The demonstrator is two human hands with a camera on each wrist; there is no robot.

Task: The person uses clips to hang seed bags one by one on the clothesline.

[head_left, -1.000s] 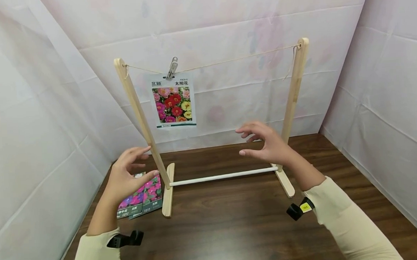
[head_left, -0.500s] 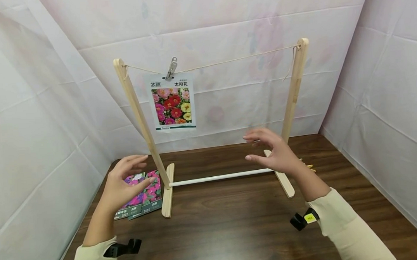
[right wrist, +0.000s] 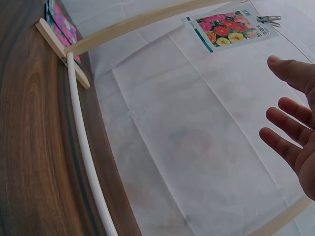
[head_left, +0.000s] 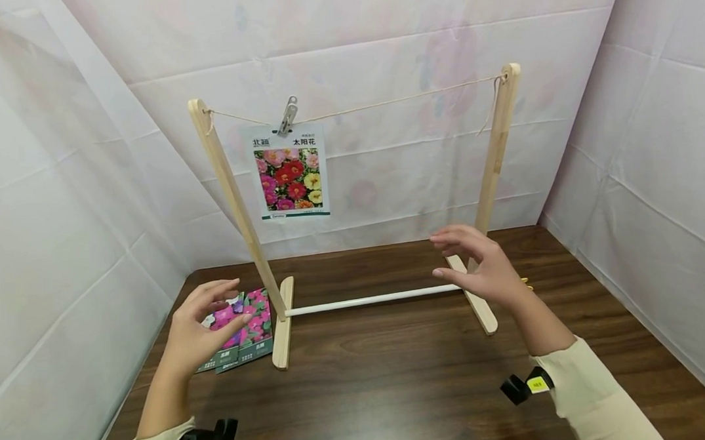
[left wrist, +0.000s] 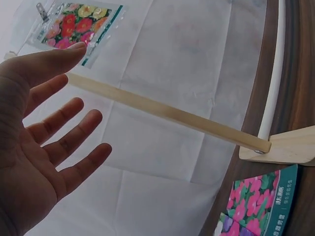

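A flower seed packet (head_left: 290,173) hangs from a string (head_left: 383,105), held by a metal clip (head_left: 287,115) near the left end. The string runs between two uprights of a wooden stand (head_left: 233,199). My left hand (head_left: 200,328) hovers with relaxed, parted fingers over two more seed packets (head_left: 255,324) lying on the table. Nothing is in its grasp, as the left wrist view also shows. My right hand (head_left: 475,264) is held in front of the right upright, fingers loosely bent and thumb apart, holding nothing.
A white rod (head_left: 374,300) joins the stand's two wooden feet (head_left: 283,325) low over the dark wood table (head_left: 383,389). Small yellow items (head_left: 528,282) lie partly behind my right wrist. Pale cloth walls (head_left: 368,35) enclose the back and sides.
Both hands have drawn back toward me and downward, the right one also shifting to the right. More of the table packets and the yellow items shows now. The hanging packet stays in place.
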